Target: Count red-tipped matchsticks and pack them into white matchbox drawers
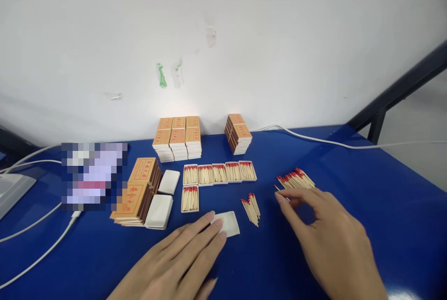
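My left hand (185, 258) lies with fingers stretched out, its fingertips on an empty white matchbox tray (230, 224). At the right, my right hand (331, 230) pinches a single match (277, 187) between thumb and forefinger. Just beyond its knuckles is a loose heap of red-tipped matches (296, 179). Between the two hands sits a smaller bunch of matches (250, 209). Several trays filled with matches (219, 174) form a row in the middle, with one more filled tray (190, 199) in front of the row's left end.
Orange matchboxes are stacked at the back (177, 137), at the back right (238, 133) and at the left (136, 193). White trays (159, 211) lie beside the left stack. A blurred-out object (96, 176) and white cables (45, 262) occupy the far left of the blue table (265, 267).
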Demonstrator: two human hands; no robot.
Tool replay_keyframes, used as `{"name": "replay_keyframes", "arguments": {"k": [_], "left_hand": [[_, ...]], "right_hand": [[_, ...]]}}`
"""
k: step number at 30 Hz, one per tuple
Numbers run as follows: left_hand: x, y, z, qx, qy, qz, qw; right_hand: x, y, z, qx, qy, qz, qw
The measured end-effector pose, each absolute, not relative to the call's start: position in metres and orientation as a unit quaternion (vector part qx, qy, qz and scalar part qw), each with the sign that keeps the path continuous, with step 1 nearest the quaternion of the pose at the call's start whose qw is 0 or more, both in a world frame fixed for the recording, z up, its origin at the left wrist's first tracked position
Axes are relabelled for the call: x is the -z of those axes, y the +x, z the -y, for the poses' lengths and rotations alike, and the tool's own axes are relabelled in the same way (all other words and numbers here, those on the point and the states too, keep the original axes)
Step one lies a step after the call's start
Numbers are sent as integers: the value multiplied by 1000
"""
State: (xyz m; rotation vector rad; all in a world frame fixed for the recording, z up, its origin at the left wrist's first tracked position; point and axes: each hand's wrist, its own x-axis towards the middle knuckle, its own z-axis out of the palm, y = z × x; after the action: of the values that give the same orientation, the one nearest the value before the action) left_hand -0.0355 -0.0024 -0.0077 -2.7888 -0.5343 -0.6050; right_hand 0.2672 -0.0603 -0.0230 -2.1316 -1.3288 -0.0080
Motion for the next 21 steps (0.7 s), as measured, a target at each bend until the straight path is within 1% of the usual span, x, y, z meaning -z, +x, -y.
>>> {"name": "replay_keyframes", "arguments": {"k": [2,5,16,21], "left_hand": [[7,-36,3,204,-955,182,118],[7,-35,4,206,-955,184,112],[11,-34,0,217,-952,181,118],[10,-36,2,217,-952,180,118]], "right_hand": [[24,276,63,34,-821,494,285],[24,281,62,38,-824,501,261],[16,247,54,-7,-813,512,279],[15,244,55,-52,-812,507,284]]}}
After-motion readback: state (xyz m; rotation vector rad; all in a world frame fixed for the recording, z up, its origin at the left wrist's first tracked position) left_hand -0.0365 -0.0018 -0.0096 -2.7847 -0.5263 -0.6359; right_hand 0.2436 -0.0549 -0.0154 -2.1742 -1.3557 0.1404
